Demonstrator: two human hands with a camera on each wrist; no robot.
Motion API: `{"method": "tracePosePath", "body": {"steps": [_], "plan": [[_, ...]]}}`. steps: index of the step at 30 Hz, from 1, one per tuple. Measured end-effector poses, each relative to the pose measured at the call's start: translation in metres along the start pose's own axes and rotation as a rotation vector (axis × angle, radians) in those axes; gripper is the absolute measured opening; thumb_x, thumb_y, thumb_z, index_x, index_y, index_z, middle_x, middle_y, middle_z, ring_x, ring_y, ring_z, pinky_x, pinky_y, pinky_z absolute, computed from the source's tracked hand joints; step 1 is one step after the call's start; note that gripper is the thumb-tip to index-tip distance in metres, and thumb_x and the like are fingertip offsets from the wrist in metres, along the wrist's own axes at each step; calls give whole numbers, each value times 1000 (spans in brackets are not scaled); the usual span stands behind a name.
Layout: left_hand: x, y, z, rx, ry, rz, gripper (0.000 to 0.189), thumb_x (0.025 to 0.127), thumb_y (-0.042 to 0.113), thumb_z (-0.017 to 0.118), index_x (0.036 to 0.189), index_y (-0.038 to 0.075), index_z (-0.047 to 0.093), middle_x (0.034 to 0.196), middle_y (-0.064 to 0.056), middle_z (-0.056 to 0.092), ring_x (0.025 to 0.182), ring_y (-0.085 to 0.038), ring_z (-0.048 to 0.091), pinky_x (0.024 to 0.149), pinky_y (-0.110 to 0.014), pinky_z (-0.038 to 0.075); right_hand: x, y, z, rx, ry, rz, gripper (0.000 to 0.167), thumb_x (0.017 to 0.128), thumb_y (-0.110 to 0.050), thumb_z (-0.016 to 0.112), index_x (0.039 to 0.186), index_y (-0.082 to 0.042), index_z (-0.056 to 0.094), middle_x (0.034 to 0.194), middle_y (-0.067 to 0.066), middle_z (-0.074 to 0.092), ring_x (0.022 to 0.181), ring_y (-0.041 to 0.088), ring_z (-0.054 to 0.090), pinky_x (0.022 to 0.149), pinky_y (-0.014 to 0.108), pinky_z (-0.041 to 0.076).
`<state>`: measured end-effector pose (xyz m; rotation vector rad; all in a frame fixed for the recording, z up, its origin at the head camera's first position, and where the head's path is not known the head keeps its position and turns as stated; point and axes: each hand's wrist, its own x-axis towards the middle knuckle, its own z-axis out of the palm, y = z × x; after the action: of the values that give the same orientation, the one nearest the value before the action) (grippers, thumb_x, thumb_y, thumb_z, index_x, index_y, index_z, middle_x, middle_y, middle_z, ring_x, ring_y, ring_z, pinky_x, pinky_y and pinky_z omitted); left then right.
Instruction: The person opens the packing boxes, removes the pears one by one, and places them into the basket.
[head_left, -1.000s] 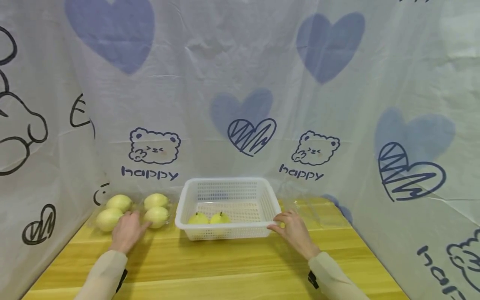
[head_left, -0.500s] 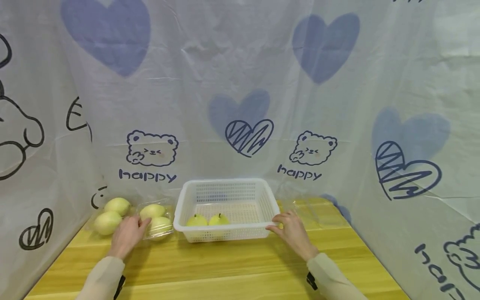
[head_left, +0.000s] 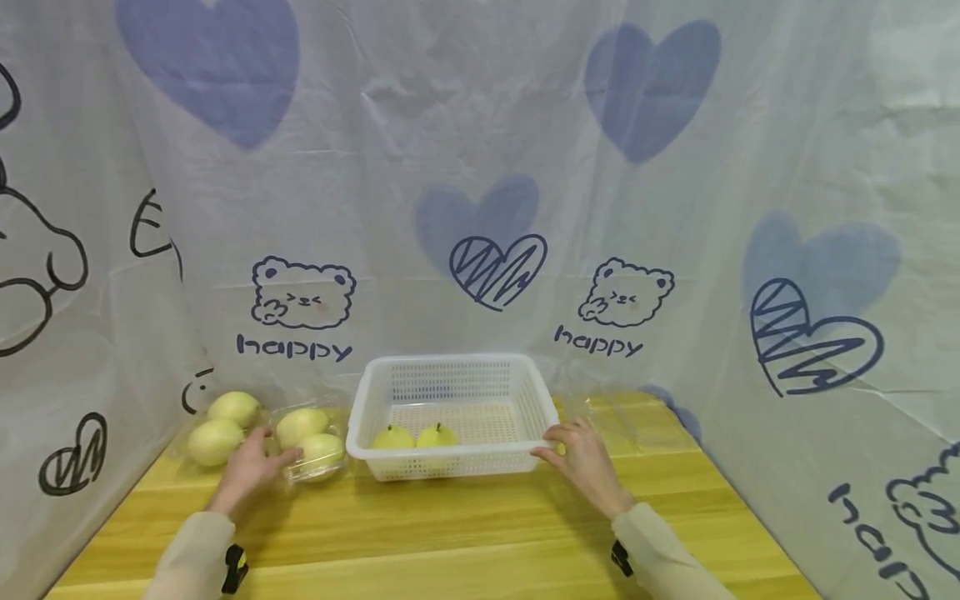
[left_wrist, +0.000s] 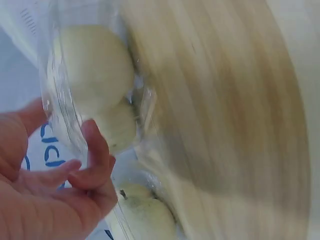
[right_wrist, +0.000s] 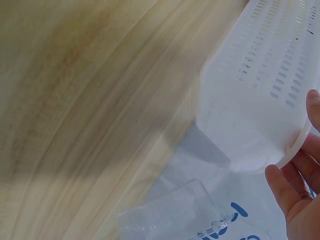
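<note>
My left hand (head_left: 253, 467) pinches the near-left side of a clear plastic box (left_wrist: 67, 112) with two pale yellow pears (head_left: 318, 454) in it. In the left wrist view, the box edge lies between my thumb and curled fingers. A second pair of pears (head_left: 217, 442), in clear plastic, is just left of this hand. My right hand (head_left: 585, 462) grips the front right corner of a white perforated basket (head_left: 457, 452). Two yellow pears with dark stems (head_left: 437, 435) sit at the basket's front left, partly hidden by its front wall.
Another clear plastic box (head_left: 648, 425) lies right of the basket, also seen in the right wrist view. A wooden table (head_left: 420, 542) carries everything. White printed sheeting (head_left: 480, 150) encloses the back and both sides.
The clear box with two pears has shifted slightly toward me and turned, and my left hand now holds its side. The right hand stays on the basket corner.
</note>
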<state>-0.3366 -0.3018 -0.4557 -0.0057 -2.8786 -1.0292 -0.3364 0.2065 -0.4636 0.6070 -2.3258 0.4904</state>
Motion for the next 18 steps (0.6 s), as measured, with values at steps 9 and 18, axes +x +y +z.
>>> {"method": "tracePosePath", "body": {"steps": [9,18], "plan": [[-5,-5,-7,-265,-216,-37,104,89,32,72,152,-8,0,89,-21,66,53,-16,60,47,-29,45,5,5,-2,-11,14,-16,29,71,-31,85,88,-8,77,88,4,75,81,17,58,71,31,53],[-29,-18,-21,-305,-416,-113,119,86,37,74,153,3,-18,110,-30,60,55,-16,58,50,-29,48,0,3,0,-11,14,-38,30,72,-31,84,88,-7,77,88,4,75,81,17,59,71,31,53]]}}
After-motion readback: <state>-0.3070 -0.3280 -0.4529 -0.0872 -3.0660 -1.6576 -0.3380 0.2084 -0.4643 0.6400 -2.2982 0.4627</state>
